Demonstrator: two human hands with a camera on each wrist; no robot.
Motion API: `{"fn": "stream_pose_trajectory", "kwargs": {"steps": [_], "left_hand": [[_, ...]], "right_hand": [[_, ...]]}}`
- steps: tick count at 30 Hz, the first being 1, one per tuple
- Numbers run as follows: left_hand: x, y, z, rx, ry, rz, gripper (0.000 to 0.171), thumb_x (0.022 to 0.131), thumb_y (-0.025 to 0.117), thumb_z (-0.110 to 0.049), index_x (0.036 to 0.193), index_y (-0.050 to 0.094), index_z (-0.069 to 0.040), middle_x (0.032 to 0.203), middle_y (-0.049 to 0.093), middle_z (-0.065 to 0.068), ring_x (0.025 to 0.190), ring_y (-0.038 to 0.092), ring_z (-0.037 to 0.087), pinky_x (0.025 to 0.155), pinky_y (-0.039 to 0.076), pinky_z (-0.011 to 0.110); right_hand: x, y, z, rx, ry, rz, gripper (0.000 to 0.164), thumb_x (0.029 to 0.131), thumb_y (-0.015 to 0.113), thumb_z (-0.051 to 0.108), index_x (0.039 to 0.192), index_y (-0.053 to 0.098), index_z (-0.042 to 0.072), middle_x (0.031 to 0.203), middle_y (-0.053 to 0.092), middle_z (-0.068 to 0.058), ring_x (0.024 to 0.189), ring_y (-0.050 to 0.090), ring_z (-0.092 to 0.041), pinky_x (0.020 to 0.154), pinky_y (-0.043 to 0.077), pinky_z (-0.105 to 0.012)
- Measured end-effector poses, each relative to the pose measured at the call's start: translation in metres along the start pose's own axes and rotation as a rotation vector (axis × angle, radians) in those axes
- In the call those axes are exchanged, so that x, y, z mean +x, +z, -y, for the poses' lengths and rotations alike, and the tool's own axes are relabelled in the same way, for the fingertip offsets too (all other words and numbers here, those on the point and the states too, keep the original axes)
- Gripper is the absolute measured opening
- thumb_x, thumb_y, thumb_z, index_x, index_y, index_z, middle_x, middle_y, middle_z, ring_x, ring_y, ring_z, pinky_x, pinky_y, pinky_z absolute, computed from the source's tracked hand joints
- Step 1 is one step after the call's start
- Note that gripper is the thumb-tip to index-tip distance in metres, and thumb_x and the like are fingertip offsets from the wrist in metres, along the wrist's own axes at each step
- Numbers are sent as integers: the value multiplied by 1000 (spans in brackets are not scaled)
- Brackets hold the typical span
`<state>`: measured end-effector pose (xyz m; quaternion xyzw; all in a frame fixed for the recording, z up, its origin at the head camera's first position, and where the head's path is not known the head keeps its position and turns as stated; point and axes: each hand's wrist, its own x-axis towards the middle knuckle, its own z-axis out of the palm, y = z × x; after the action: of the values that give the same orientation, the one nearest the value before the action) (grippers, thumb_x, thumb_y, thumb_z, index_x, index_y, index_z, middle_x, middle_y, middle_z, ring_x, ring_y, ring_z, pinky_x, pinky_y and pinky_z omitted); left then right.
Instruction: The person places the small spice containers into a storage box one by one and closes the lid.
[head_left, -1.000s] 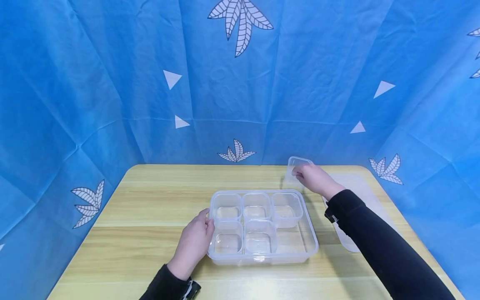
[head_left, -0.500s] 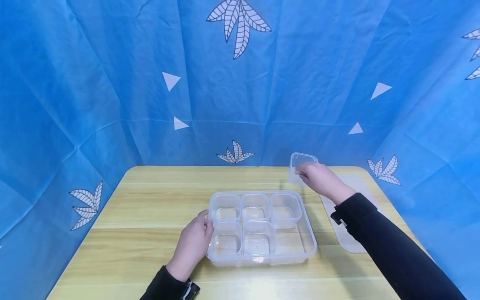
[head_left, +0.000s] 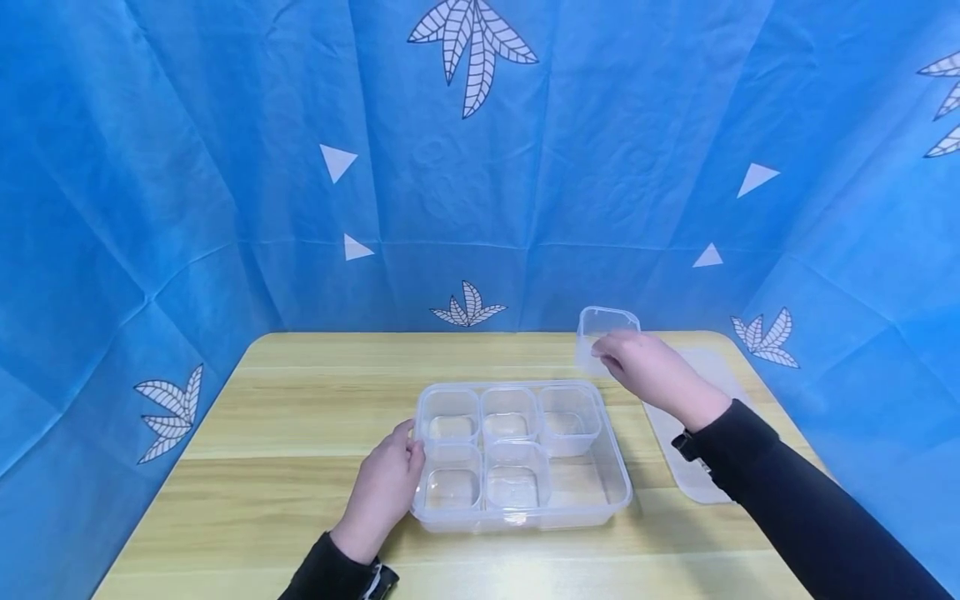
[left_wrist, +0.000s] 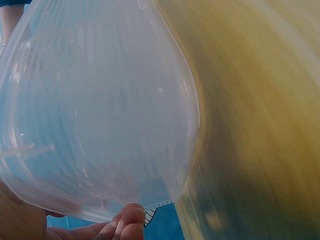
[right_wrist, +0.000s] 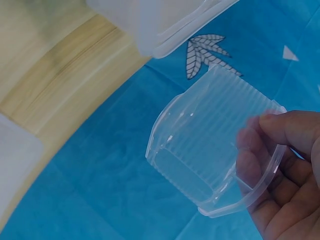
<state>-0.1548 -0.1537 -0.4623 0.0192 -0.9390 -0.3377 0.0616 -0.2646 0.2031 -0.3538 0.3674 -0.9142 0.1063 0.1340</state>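
Note:
My right hand [head_left: 652, 371] holds a small clear plastic container [right_wrist: 205, 135] above the table's far edge. In the right wrist view, thumb and fingers pinch its rim from both sides of the wall. My left hand [head_left: 381, 490] grips the left side of a large clear plastic storage box [head_left: 517, 520], which rests on the table. Its fingertips [left_wrist: 131, 216] show against the box wall in the left wrist view. Inside the box sit several small containers of the same kind, three along the back and two in front. A bare space lies at the box's front right.
On the right of the wooden table [head_left: 300, 417] lies a flat translucent lid [head_left: 693, 475], partly under the right forearm. A blue cloth [head_left: 622, 167] with leaf prints hangs behind the table and along both sides.
My right hand has shifted slightly right with the small container, whose opening shows a little wider. The left hand and the large box keep their places.

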Motion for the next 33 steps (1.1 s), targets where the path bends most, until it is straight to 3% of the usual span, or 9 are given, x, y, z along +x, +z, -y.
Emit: {"fn": "stream_pose_trajectory", "kwargs": {"steps": [26,33], "left_hand": [[0,0,0,5,12,-4,44,102,53,-17,138,50,9,104,68,17,86,66,24,76,58,43],[0,-1,-1,14,12,-5,44,101,53,-17,137,51,10,106,68,18,90,67,27,79,57,46]], "right_hand": [[-40,-10,47,-36,-63,-8,19,85,73,-5,102,73,4,91,67,-3,84,67,-20,75,57,-35],[-48,-9,54,-46,-109,-57,21,82,76,-6,99,73,5,87,65,-1,79,65,-17,69,56,-32]]}}
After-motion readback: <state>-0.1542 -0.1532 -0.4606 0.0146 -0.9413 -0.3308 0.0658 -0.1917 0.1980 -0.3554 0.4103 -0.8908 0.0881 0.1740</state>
